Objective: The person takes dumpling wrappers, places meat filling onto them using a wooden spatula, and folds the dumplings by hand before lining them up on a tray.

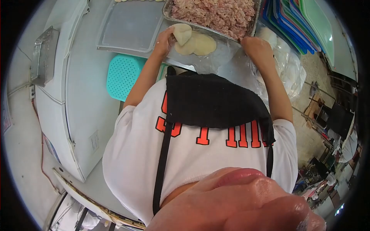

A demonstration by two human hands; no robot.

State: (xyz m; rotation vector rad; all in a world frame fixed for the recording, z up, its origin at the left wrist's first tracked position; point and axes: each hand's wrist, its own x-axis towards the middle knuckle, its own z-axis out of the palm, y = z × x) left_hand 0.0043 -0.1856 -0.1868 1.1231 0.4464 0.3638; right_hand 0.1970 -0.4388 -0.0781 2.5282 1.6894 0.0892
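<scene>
My left hand [163, 43] is closed on the edge of a pale, round dough wrapper [182, 33], which looks folded and raised. Under and beside it, more flat wrappers [199, 44] lie overlapping on the metal work surface. My right hand [257, 50] is at the near right corner of a metal tray [210, 32], its fingers bunched at the rim beside the raw minced meat [216, 15]. Those fingertips are partly hidden, so whatever they hold does not show.
A translucent plastic tray [129, 27] lies at the left, above a turquoise perforated basket [124, 75]. On the right are a clear plastic bag [287, 71] with white contents and a stack of coloured plastic trays or boards [295, 23]. White cabinets [83, 104] stand at the left.
</scene>
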